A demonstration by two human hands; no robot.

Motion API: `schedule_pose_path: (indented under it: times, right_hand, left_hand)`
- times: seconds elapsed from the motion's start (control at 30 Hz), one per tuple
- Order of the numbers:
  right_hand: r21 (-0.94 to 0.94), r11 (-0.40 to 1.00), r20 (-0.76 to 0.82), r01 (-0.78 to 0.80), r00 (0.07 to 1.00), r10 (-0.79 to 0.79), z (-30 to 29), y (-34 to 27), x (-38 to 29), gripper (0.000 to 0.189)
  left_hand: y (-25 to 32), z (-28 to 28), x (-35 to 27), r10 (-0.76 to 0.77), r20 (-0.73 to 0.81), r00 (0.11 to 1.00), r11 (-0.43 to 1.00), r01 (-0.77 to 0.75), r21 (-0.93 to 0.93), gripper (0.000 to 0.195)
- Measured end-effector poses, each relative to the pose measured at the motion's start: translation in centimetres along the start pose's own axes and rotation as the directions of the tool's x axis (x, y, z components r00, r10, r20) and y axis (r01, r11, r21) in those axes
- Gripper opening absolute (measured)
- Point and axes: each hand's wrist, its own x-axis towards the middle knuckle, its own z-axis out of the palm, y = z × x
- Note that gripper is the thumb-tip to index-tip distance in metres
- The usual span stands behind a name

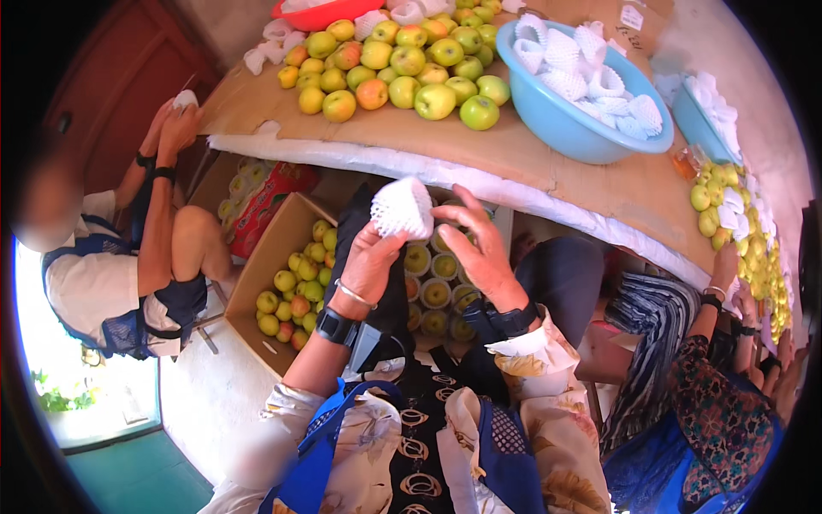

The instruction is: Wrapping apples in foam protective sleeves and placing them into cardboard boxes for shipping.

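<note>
My left hand pinches a white foam net sleeve from below, above my lap. Whether an apple sits inside the sleeve cannot be seen. Just right of it is my right hand, fingers spread, with the fingertips at or very near the sleeve's side. Between my knees, partly behind my hands, several netted apples stand in rows in a container. On the cardboard-covered table ahead lies a pile of yellow-green apples. A blue plastic basin full of loose foam net sleeves stands to their right.
At my left stands a cardboard box of loose apples, with a red printed carton behind. A co-worker's hands hold something white at far left. More people's hands reach over apples at right. A red basin is at the back.
</note>
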Motion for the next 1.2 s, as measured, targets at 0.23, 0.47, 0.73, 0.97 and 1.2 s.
schedule_pose_path:
  times: [0.23,0.47,0.73,0.97,1.2]
  right_hand:
    - [0.093,0.995,-0.128,0.030,0.992,-0.018,3.8,1.7,0.0,0.020]
    - [-0.096,0.995,0.077,0.037,0.997,-0.029,4.9,1.4,0.6,0.026]
    - [0.128,0.980,0.063,-0.154,0.987,0.147,3.4,1.5,1.0,0.029]
    - [-0.054,0.989,0.047,0.138,0.990,-0.135,3.9,1.4,1.0,0.027]
    - [-0.065,0.997,-0.218,-0.038,0.976,0.022,-1.5,0.4,7.4,0.045]
  left_hand:
    - [-1.1,-1.9,0.0,-0.028,0.236,0.971,0.985,-0.013,0.171,0.038]
    - [0.8,-2.8,0.4,-0.002,0.013,1.000,0.984,0.004,-0.177,0.042]
    - [-0.5,-2.6,0.0,-0.068,0.164,0.984,0.933,0.005,0.359,0.043]
    - [1.4,-3.1,0.1,-0.246,0.127,0.961,0.951,0.264,-0.161,0.053]
    - [1.1,-6.2,1.4,-0.058,0.180,0.982,0.931,0.119,-0.346,0.045]
